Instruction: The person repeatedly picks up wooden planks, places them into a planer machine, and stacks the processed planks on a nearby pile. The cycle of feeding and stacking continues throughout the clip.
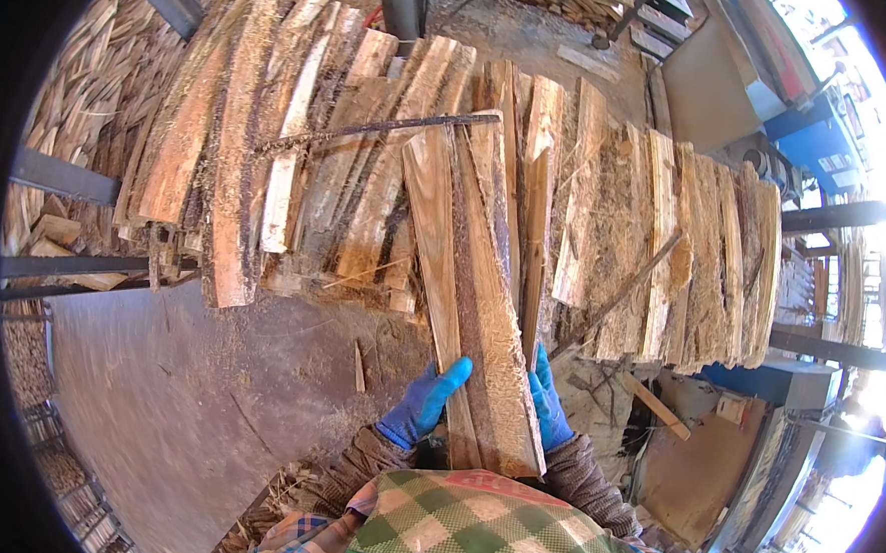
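Slab's [471,308] near end behind apron [470,523]

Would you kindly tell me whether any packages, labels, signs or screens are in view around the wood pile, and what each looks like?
None can be made out: only rough slabs of wood, a bark-edged plank held between the blue-gloved left hand and right hand, and a blue machine at the upper right with no label visible.

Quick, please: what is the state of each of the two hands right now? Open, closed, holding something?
Left hand: closed on the near end of the wooden slab, at its left edge.
Right hand: closed on the same wooden slab, at its right edge.
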Tool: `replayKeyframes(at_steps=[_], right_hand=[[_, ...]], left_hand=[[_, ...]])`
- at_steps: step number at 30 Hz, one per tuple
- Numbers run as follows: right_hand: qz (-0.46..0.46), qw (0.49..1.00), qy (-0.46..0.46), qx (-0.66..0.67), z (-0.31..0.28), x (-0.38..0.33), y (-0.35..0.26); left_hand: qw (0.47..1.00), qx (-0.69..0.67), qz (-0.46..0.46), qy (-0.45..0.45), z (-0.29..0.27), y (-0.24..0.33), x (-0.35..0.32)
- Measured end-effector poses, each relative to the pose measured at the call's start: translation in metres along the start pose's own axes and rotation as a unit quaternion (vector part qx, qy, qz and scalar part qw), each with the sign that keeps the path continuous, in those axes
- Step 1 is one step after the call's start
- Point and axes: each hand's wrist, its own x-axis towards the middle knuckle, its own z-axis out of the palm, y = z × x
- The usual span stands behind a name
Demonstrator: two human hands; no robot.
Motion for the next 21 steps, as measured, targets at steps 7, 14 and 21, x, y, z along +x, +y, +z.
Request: replayKeyframes(at_steps=[7,14,21], right_hand=[[-0.149,0.903,0.147,-0.374,-0.004,-0.011,-0.016],[-0.203,0.824,0.166,-0.503,0.044,-0.028,-0.091],[-0.282,0.680,0.106,-0.669,0.069,-0.022,-0.056]], left_hand=[[0.941,0.308,0.006,0.138,0.022,0.025,-0.012],[0.802,0.560,0.134,0.157,0.036,0.047,-0.018],[0.908,0.340,0.238,0.066,-0.021,-0.002,0.026]])
